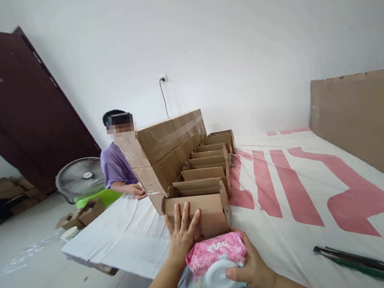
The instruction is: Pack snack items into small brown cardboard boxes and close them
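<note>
My left hand (184, 225) lies with spread fingers against the front face of the nearest open cardboard box (206, 210). A pack of wet wipes (217, 258), pink and pale with a round white lid, is gripped by my right hand (256, 268). My right thumb rests on the lid, and the pack hangs at the table's near edge, just in front of that box. Behind the nearest box, several more open boxes (205, 173) run in a row toward the wall. What lies inside them is hidden.
Taped cartons (166, 161) are stacked left of the row. A person in a purple shirt (120, 165) sits beyond them, one hand near the cartons. A green-handled cutter (363, 260) lies on the cloth-covered table (284, 254). A large cardboard sheet (366, 125) stands right; a fan (83, 177) stands left.
</note>
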The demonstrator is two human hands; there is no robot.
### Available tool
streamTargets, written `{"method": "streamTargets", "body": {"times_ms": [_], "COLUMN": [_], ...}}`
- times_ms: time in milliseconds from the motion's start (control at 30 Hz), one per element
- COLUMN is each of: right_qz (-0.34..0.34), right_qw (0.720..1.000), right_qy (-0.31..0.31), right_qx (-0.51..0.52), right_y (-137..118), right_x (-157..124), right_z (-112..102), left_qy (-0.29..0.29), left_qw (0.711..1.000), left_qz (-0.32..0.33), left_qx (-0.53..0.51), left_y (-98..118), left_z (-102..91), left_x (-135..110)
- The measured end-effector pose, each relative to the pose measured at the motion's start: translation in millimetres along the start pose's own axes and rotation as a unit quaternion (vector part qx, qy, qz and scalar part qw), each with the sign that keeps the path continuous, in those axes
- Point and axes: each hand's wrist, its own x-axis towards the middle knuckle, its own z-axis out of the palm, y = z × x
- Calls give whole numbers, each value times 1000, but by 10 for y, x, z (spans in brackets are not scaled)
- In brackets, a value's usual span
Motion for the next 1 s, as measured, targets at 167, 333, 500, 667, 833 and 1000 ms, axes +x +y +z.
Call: {"method": "streamTargets", "body": {"times_ms": [167, 333, 500, 667, 833, 1000], "right_qz": [1, 7, 25, 23, 5, 22], "right_qw": [1000, 1000, 999, 999, 1000, 999], "right_qy": [8, 22, 31, 28, 15, 23], "right_qx": [5, -22, -34, -29, -10, 5], "right_y": [50, 138, 174, 155, 138, 165], "right_x": [-16, -22, -24, -17, -1, -6], "right_z": [-24, -97, -131, -111, -85, -103], "left_qy": [-8, -7, -15, -20, -29, -31], "left_qw": [1000, 1000, 1000, 1000, 1000, 999], "left_qz": [10, 6, 7, 4, -2, 1], "left_qx": [22, 14, 3, -4, -9, -4], "left_y": [20, 23, 16, 18, 22, 17], "left_z": [35, 85, 94, 106, 135, 199], "left_x": [75, 154, 212, 250, 311, 385]}}
